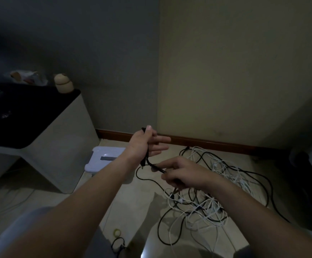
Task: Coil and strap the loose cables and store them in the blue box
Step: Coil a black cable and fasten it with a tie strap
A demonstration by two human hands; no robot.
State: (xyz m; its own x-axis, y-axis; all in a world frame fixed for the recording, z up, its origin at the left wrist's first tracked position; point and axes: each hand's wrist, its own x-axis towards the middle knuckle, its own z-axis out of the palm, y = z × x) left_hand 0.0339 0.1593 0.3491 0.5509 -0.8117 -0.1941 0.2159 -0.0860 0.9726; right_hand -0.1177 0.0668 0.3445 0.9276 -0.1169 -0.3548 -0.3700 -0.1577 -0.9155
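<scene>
Seen from the head camera, both hands are up over the floor (88, 198), a little apart, with one black cable (154, 165) joining them. The left hand (145, 144) is raised higher, its thumb pinning the cable against the side of the hand while the other fingers stick out straight toward the wall. The right hand (181, 174) sits lower and nearer, pinching the same cable between thumb and fingertips; from there the cable drops away toward the floor. Under and beyond the right hand lies a loose tangle of cables (207, 202), black and white, spread across the floor toward the skirting board. A pale blue box (106, 155) with its lid on stands on the floor beyond the left forearm, just beside a white cabinet (62, 142) with a dark top. Nearer the person, a small roll of tape (117, 232) and a small dark coil (118, 242) lie on the floor.
</scene>
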